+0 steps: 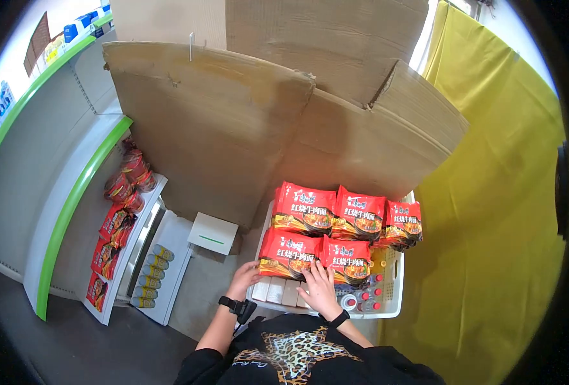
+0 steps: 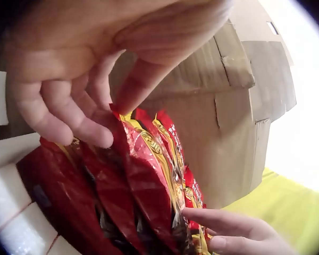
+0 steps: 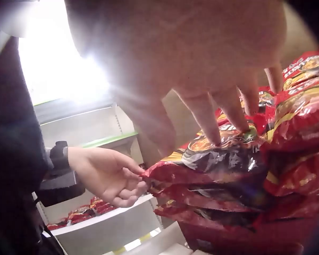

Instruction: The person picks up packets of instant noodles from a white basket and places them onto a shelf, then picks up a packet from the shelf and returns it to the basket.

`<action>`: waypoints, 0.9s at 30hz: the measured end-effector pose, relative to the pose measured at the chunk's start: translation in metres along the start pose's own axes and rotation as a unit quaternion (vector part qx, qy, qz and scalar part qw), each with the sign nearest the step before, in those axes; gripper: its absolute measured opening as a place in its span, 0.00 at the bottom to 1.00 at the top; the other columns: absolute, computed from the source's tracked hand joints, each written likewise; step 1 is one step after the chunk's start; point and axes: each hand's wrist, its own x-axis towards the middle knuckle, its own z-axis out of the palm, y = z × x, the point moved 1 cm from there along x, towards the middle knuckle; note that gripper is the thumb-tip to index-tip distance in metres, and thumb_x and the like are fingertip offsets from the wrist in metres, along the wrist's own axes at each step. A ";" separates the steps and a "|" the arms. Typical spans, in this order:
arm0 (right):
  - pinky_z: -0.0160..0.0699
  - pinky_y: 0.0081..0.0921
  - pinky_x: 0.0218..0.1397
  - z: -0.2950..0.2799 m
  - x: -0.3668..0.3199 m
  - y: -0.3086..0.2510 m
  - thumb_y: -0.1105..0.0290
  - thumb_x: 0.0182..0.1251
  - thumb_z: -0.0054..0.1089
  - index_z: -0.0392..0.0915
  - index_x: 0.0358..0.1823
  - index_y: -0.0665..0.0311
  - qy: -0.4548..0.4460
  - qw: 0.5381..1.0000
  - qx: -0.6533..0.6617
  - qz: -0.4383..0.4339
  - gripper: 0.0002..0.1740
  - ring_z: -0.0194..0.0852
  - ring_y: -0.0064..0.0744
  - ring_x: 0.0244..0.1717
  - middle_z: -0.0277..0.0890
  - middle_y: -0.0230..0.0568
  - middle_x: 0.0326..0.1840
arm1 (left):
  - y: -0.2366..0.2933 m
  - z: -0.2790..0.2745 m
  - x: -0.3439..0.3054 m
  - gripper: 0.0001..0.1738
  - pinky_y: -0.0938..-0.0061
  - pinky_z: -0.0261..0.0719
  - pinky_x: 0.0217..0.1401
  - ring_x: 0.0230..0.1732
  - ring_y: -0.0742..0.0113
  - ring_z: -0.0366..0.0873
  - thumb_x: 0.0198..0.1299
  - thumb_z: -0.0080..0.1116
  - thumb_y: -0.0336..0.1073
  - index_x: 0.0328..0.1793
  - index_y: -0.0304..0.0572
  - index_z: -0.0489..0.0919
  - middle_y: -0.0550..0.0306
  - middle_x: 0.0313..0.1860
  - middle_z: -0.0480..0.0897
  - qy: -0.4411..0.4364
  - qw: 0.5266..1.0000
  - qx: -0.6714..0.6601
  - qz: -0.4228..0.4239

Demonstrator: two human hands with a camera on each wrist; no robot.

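Red instant noodle packs (image 1: 291, 254) lie in stacks on a white plastic basket (image 1: 392, 307) in front of me. At the left end of the front left stack, my left hand (image 1: 245, 278) pinches the edge of the top noodle pack (image 2: 143, 159) between thumb and fingers. My right hand (image 1: 320, 292) rests on that same stack from the near side, its fingertips (image 3: 243, 125) spread on the upper pack with the fingers fairly straight. Several packs are layered beneath, as the right wrist view shows.
Clear bottles with red caps (image 1: 365, 299) and pale boxes (image 1: 275, 290) fill the basket's near side. To the left, shelves hold noodle packs (image 1: 108, 253), noodle tubs (image 1: 130, 176) and yellow-grey cans (image 1: 151, 277). A white box (image 1: 214, 233) stands between. Cardboard (image 1: 220, 122) and a yellow curtain (image 1: 483, 192) border the space.
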 end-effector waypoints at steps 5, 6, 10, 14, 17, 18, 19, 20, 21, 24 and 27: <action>0.42 0.46 0.64 -0.002 0.001 -0.002 0.57 0.49 0.58 0.68 0.51 0.64 0.008 0.999 0.036 0.008 0.28 0.49 0.48 0.64 0.58 0.56 0.59 | 0.004 0.001 -0.006 0.19 0.81 0.71 0.42 0.41 0.72 0.75 0.57 0.46 0.31 0.56 0.38 0.66 0.56 0.42 0.76 -0.006 1.000 -0.002 0.002; 0.44 0.47 0.63 -0.001 0.001 -0.002 0.57 0.48 0.58 0.68 0.50 0.63 0.019 0.999 0.047 0.008 0.28 0.50 0.48 0.63 0.59 0.56 0.58 | 0.005 0.000 -0.008 0.19 0.81 0.71 0.42 0.41 0.72 0.75 0.57 0.46 0.31 0.56 0.38 0.66 0.56 0.42 0.76 -0.003 1.000 -0.005 0.005; 0.47 0.46 0.62 -0.001 0.003 -0.008 0.58 0.47 0.59 0.70 0.49 0.62 0.041 0.997 0.069 0.002 0.26 0.53 0.49 0.61 0.61 0.55 0.57 | 0.002 -0.014 -0.019 0.19 0.77 0.69 0.48 0.45 0.71 0.74 0.57 0.46 0.37 0.55 0.40 0.67 0.55 0.46 0.75 0.011 1.000 -0.018 0.017; 0.52 0.41 0.59 -0.006 0.005 -0.021 0.64 0.46 0.59 0.72 0.44 0.60 0.061 0.991 0.117 -0.013 0.21 0.56 0.45 0.58 0.64 0.47 0.55 | -0.002 -0.043 -0.047 0.19 0.77 0.68 0.50 0.48 0.70 0.72 0.60 0.40 0.37 0.57 0.43 0.66 0.55 0.47 0.75 0.049 0.999 -0.002 0.021; 0.54 0.39 0.57 -0.003 0.007 -0.030 0.66 0.46 0.59 0.73 0.40 0.60 0.062 0.989 0.132 -0.022 0.17 0.59 0.43 0.54 0.66 0.43 0.49 | -0.016 -0.076 -0.073 0.18 0.76 0.68 0.49 0.47 0.70 0.72 0.59 0.41 0.36 0.56 0.43 0.68 0.56 0.46 0.75 0.102 0.994 -0.041 0.021; 0.54 0.39 0.56 -0.002 0.009 -0.034 0.66 0.46 0.58 0.73 0.39 0.60 0.056 0.987 0.148 -0.019 0.16 0.60 0.43 0.53 0.67 0.42 0.47 | -0.021 -0.086 -0.084 0.18 0.75 0.68 0.49 0.46 0.69 0.72 0.59 0.42 0.35 0.55 0.43 0.68 0.55 0.46 0.75 0.131 0.990 -0.057 0.021; 0.56 0.39 0.54 -0.003 0.012 -0.042 0.67 0.46 0.58 0.73 0.37 0.61 0.062 0.986 0.152 -0.037 0.14 0.61 0.42 0.50 0.68 0.40 0.43 | -0.029 -0.099 -0.092 0.18 0.74 0.68 0.49 0.46 0.69 0.73 0.57 0.43 0.35 0.54 0.43 0.69 0.55 0.45 0.76 0.155 0.984 -0.084 0.031; 0.56 0.39 0.54 0.000 0.016 -0.047 0.67 0.46 0.58 0.73 0.37 0.61 0.056 0.985 0.153 -0.049 0.14 0.61 0.42 0.50 0.68 0.40 0.43 | -0.035 -0.109 -0.103 0.18 0.74 0.68 0.49 0.46 0.69 0.73 0.57 0.43 0.35 0.54 0.43 0.69 0.55 0.45 0.76 0.164 0.982 -0.091 0.035; 0.57 0.38 0.53 0.004 0.018 -0.053 0.67 0.46 0.58 0.73 0.36 0.61 0.051 0.984 0.154 -0.068 0.14 0.62 0.42 0.49 0.68 0.40 0.42 | -0.040 -0.119 -0.115 0.18 0.74 0.69 0.49 0.45 0.68 0.73 0.57 0.44 0.35 0.54 0.43 0.69 0.55 0.44 0.76 0.199 0.973 -0.112 0.040; 0.59 0.36 0.50 0.022 0.025 -0.071 0.66 0.46 0.58 0.73 0.35 0.61 0.031 0.980 0.155 -0.118 0.13 0.64 0.42 0.46 0.69 0.40 0.40 | -0.057 -0.146 -0.148 0.18 0.73 0.69 0.47 0.44 0.67 0.73 0.57 0.44 0.35 0.54 0.43 0.69 0.54 0.42 0.77 0.271 0.949 -0.151 0.050; 0.59 0.35 0.49 0.034 0.031 -0.099 0.66 0.46 0.57 0.74 0.35 0.60 -0.010 0.971 0.180 -0.155 0.13 0.64 0.41 0.46 0.69 0.39 0.40 | -0.076 -0.169 -0.179 0.17 0.74 0.70 0.45 0.41 0.68 0.74 0.57 0.44 0.36 0.53 0.44 0.70 0.55 0.42 0.77 0.347 0.918 -0.186 0.055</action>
